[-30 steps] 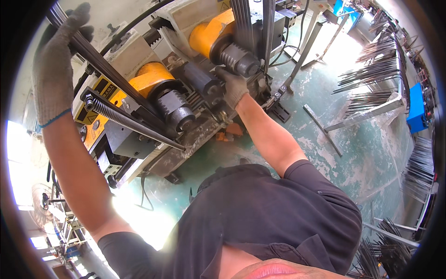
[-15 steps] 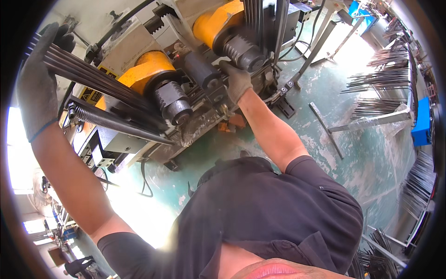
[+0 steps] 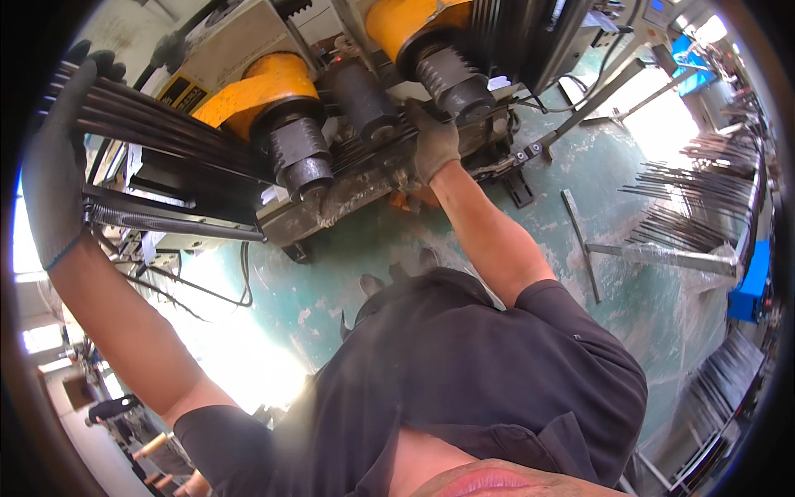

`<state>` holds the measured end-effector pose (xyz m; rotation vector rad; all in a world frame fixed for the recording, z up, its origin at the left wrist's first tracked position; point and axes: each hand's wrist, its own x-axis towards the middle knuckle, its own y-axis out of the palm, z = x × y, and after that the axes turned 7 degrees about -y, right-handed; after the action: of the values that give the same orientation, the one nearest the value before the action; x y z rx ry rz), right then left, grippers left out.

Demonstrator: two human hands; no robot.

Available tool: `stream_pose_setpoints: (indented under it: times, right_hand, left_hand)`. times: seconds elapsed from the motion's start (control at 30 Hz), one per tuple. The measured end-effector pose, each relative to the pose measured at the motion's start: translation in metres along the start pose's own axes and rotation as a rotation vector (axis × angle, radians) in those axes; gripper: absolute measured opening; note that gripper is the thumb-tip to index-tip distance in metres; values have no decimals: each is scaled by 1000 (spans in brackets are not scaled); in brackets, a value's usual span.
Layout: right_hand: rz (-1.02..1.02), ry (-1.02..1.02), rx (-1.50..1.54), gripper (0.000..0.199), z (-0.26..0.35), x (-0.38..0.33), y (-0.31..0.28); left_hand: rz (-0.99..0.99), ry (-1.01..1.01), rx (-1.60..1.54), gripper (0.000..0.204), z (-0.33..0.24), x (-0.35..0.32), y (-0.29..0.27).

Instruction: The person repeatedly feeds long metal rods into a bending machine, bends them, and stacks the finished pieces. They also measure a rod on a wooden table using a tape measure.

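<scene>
My left hand [image 3: 56, 166], in a grey glove with dark fingers, is wrapped round a bundle of long dark metal rods [image 3: 161, 124] at the far left. The rods slope down rightward to the near ridged roller [image 3: 300, 157] of a machine. My right hand [image 3: 436, 142], gloved too, reaches in between the dark middle cylinder [image 3: 360, 101] and the far ridged roller [image 3: 454, 81]. Its fingers are bent and close together. Their tips are partly hidden, and what they grip cannot be made out. Thin rods show beneath the middle cylinder.
Yellow housings [image 3: 261, 87] carry the rollers. A coil spring [image 3: 157, 219] runs below the bundle. At the right, a metal rack [image 3: 662, 257] holds many rods, with a blue box [image 3: 749, 286] beside it. Cables hang over the green floor [image 3: 331, 290].
The machine sits higher in view, and the floor and rack have shifted. The bundle in my left hand lies flatter, its far end closer to the roller. My right hand stays beside the middle cylinder.
</scene>
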<state>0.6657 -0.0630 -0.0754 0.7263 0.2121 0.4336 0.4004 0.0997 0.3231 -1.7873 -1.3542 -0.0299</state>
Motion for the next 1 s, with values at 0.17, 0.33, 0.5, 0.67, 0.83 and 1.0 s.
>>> stream_pose_setpoints:
  times: [0.17, 0.33, 0.5, 0.67, 0.83, 1.0]
  right_hand:
    - [-5, -66, -159, 26, -5, 0, -2]
    - [34, 16, -90, 25, 11, -9, 10]
    - [25, 141, -16, 24, 7, -1, 2]
    - [49, 97, 9, 22, 0, 8, -7]
    - [61, 356, -29, 24, 62, -27, 24]
    - [21, 331, -67, 31, 71, -37, 16]
  left_hand:
    - [66, 62, 140, 42, 17, 13, -12]
    - [117, 461, 569, 33, 20, 10, -41]
    - [138, 480, 600, 44, 27, 21, -41]
    - [131, 202, 232, 43, 3, 8, -15]
    - [46, 96, 368, 35, 3, 2, -18]
    - [-23, 222, 348, 32, -23, -24, -31]
